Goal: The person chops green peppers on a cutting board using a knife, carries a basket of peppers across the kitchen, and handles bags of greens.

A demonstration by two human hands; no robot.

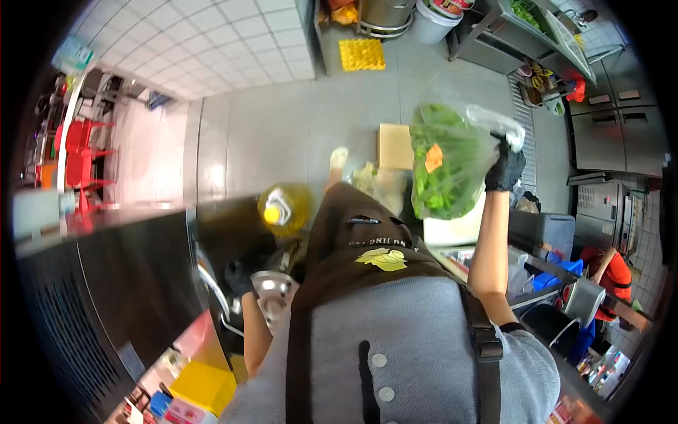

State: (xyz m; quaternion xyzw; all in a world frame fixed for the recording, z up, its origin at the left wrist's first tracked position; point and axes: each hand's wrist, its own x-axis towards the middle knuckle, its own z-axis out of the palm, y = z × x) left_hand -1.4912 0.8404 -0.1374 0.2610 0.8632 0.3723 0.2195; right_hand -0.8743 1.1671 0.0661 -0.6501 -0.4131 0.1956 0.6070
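Note:
My right hand [504, 168], in a black glove, is closed on the gathered neck of a clear plastic bag of green leafy vegetables [446, 185]. The bag hangs out in front of me and bears an orange label [433, 158]. On the other side, my left hand [239, 277], also black-gloved, is low beside the dark counter, near a shiny metal pan with holes [272, 288]. Its fingers blur into the dark background. A large bottle of yellow oil [289, 218] with a yellow cap stands ahead of that hand.
On the grey floor ahead are a cardboard box [394, 145] and a bag of pale vegetables [380, 182]. A yellow mat [361, 54] and white bucket [435, 24] lie farther off. Steel fridges [621, 131] line the right side; a person in red [613, 279] is there.

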